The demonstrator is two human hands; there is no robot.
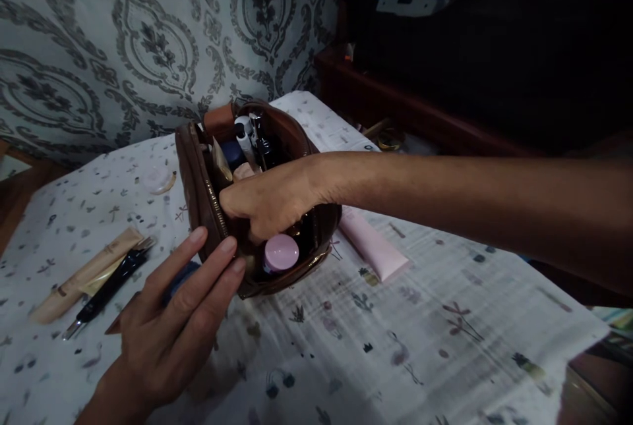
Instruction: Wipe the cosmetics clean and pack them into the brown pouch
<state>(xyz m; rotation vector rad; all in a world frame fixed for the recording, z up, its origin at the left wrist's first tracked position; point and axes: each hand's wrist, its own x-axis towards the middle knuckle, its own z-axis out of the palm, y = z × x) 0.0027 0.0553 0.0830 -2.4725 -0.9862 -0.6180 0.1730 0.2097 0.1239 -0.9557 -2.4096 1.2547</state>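
Observation:
A brown zippered bag (192,178) stands unzipped on the table, packed with cosmetics. My right hand (277,198) reaches down into it, its fingertips hidden inside. Just below that hand sits a jar with a pink lid (281,253). White and black tubes (243,138) stand at the back of the bag, near a beige packet (222,161). Against the bag's near left side, my left hand (168,329) rests with fingers stretched out, touching the zipper edge. Something dark blue (180,280) shows partly beneath its fingers.
Left of the bag lie a beige tube (84,277) and a black brush-like stick (106,290). A clear round item (158,179) is farther back. A pale pink tube (374,245) lies at right on the printed cloth (395,346). Patterned wall (158,36) behind.

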